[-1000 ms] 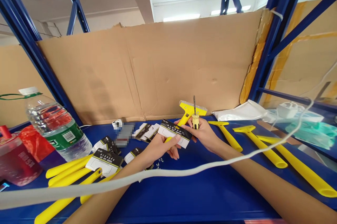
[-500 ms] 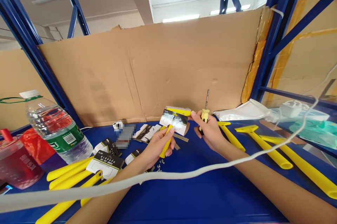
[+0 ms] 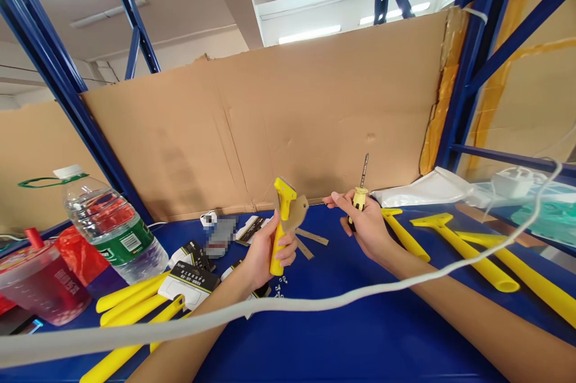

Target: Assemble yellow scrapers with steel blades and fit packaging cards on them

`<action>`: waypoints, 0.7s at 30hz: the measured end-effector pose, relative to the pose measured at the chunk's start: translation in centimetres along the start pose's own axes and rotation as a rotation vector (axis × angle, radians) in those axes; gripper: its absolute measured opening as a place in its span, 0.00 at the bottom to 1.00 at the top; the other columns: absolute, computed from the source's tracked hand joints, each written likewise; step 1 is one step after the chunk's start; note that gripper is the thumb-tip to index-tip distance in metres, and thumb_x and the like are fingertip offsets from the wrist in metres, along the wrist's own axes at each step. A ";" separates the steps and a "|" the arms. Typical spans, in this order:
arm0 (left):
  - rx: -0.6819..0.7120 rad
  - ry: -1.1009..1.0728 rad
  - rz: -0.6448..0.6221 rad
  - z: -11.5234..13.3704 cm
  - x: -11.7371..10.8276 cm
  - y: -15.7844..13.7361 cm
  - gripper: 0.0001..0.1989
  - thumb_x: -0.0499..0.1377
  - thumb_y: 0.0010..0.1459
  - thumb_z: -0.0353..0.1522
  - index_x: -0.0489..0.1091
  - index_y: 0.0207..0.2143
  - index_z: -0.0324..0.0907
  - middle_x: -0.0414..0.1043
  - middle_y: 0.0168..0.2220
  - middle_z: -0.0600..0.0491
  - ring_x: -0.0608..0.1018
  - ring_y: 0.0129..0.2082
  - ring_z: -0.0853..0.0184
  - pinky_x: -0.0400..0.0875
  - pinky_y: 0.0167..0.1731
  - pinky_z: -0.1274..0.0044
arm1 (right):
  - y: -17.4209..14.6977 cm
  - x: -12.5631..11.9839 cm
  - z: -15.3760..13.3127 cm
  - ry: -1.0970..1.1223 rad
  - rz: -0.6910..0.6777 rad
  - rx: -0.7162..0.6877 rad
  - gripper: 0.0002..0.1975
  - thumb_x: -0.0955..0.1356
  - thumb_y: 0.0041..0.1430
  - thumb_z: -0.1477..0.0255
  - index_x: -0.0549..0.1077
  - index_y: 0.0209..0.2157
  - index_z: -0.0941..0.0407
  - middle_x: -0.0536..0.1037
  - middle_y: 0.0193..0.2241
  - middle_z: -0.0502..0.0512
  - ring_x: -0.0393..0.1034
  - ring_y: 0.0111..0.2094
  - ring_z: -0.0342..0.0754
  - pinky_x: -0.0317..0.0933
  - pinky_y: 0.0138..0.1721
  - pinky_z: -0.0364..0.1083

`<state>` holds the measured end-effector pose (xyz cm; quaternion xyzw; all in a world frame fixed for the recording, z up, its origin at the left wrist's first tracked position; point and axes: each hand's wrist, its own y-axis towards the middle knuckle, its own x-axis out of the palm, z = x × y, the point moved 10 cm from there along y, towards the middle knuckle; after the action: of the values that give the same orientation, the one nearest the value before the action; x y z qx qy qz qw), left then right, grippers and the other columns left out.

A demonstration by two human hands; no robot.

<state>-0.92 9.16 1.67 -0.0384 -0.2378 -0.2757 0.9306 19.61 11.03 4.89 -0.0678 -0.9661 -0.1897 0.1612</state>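
Observation:
My left hand (image 3: 269,251) is closed round the handle of a yellow scraper (image 3: 279,233), held upright with its wide head on top. A cardboard backing card (image 3: 296,212) sticks out to the right of it. In my right hand (image 3: 365,220) a screwdriver (image 3: 360,197) with a pale yellow and black handle rests, its metal shaft pointing up. The thumb and forefinger of that hand reach left, apart from the scraper; whether they pinch anything small is unclear. Below my left hand lie small screws (image 3: 279,290), and flat metal blades (image 3: 310,242) lie behind them.
Yellow tubular handles (image 3: 130,299) and printed cards (image 3: 189,282) lie at left, by a water bottle (image 3: 114,227) and a red drink cup (image 3: 42,281). More yellow scrapers (image 3: 468,254) lie at right. A white cable (image 3: 342,302) crosses the foreground; a cardboard panel (image 3: 292,125) stands behind.
The scraper has swung from pointing right to upright, and its card now shows its plain brown back. My right fingers, formerly at its head, are now apart from it.

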 end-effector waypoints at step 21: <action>-0.216 -0.034 -0.310 -3.0 2.5 -1.3 0.17 0.64 0.74 0.44 0.81 0.37 0.41 0.51 0.12 0.64 0.48 0.09 0.75 0.55 0.13 0.80 | -2.5 3.6 1.5 -0.107 -0.248 0.085 0.34 0.89 0.44 0.48 0.80 0.44 0.52 0.69 0.20 0.39 0.54 0.14 0.36 0.46 0.11 0.39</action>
<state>1.52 6.21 0.12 -0.1054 -0.2254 -0.4391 0.8633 15.29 9.59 3.89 0.0489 -0.9815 -0.1632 0.0877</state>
